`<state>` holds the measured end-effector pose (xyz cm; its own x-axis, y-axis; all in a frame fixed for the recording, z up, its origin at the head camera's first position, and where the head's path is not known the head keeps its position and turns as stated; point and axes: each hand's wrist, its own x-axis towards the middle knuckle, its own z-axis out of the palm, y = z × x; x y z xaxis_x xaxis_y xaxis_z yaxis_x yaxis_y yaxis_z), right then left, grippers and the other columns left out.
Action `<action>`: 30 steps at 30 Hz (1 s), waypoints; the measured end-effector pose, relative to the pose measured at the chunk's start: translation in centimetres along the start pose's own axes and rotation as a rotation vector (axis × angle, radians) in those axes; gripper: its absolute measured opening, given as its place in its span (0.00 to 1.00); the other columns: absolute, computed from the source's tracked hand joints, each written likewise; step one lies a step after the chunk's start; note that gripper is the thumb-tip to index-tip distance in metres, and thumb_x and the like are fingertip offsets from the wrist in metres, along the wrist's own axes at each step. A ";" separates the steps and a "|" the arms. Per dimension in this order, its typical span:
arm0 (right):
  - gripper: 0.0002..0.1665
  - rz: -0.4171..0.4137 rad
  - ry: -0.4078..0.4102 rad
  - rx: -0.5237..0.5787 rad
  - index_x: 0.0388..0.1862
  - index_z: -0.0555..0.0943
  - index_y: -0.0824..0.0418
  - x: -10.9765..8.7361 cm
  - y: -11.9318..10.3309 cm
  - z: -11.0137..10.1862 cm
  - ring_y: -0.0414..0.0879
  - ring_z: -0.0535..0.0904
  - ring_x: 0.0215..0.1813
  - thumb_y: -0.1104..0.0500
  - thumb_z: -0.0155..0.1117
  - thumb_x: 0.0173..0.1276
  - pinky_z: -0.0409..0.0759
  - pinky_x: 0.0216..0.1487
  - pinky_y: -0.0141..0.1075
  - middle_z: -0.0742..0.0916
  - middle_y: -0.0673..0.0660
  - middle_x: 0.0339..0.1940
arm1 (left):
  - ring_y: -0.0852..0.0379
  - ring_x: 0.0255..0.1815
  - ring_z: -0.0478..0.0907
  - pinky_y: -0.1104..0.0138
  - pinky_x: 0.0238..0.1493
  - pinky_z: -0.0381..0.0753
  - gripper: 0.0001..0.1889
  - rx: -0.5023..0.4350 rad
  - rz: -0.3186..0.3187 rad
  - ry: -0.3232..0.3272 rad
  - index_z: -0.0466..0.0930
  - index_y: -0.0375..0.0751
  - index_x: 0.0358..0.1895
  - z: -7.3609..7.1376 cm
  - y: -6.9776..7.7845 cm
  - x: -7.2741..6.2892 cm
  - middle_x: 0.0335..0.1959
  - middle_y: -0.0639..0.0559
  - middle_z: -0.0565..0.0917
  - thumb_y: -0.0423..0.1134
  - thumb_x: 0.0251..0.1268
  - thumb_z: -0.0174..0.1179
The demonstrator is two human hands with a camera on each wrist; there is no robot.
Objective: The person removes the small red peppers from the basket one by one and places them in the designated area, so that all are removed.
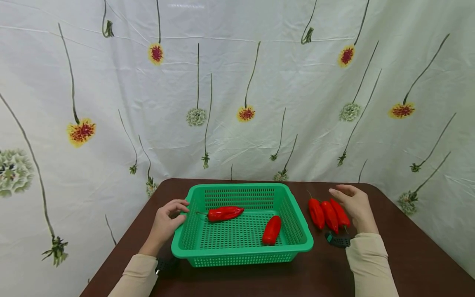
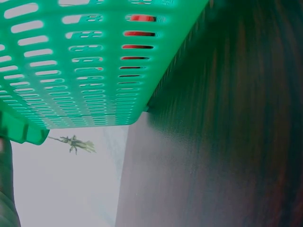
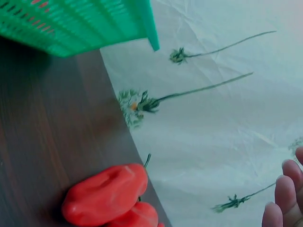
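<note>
Sleeves (image 1: pixel 371 258) foremost, left hand (image 1: pixel 166 218) is flanking plastic basket (image 1: pixel 241 250); right hand (image 1: pixel 354 205) is hovering beside red peppers (image 1: pixel 329 215), thumbs parted from fingers, pickup apparently needing a pinch.

Open room above peppers (image 1: pixel 329 216) — basket rim (image 1: pixel 302 222) alongside

"What's on the far side?"
"A white cloth (image 1: pixel 304 82) with red and yellow flowers (image 1: pixel 246 114)."
"Where's the big puffy flower (image 1: pixel 15 171)?"
"On the left. The table (image 1: pixel 415 264) is dark brown."

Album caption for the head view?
Two red peppers lie in a green basket; three more lie near the right hand.
</note>
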<state>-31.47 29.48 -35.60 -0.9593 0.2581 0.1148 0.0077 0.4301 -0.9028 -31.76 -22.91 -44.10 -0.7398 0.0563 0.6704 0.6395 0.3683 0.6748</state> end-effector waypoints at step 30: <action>0.36 -0.142 -0.074 -0.056 0.71 0.70 0.67 -1.8 -3.1 -0.2 0.41 0.79 0.50 0.47 0.63 0.72 0.77 0.47 0.24 0.80 0.63 0.59 | 0.74 0.53 0.76 0.68 0.47 0.80 0.11 0.031 -0.005 0.001 0.85 0.37 0.34 0.0 0.1 0.0 0.50 0.38 0.84 0.18 0.58 0.59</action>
<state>-29.71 27.89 -32.92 -0.9701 0.1279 0.2064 -0.1152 0.5059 -0.8549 -31.73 -22.91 -44.05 -0.7426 0.0531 0.6676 0.6292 0.3969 0.6683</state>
